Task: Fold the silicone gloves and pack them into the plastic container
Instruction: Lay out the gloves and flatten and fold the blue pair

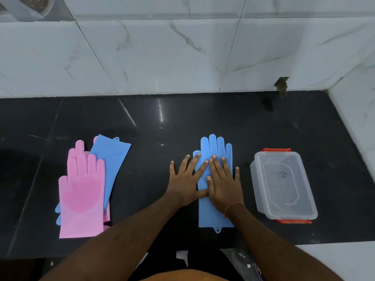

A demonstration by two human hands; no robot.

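A blue silicone glove [215, 147] lies flat on the black counter [162, 122], fingers pointing away from me, cuff toward me. My right hand [223, 183] rests flat on its palm area, fingers spread. My left hand [187, 180] lies flat beside it, fingertips overlapping the glove's left edge and thumb. At the left is a pile of gloves: a pink glove [83, 191] on top, palm up, with a second blue glove [113, 159] and another pink one partly hidden beneath. A clear plastic container [284, 183] with orange clips stands open to the right.
A white marble-tiled wall [182, 53] backs the counter and turns along the right side. A small dark hole in the wall [281, 86] sits at the back right. The counter's front edge runs just below the gloves.
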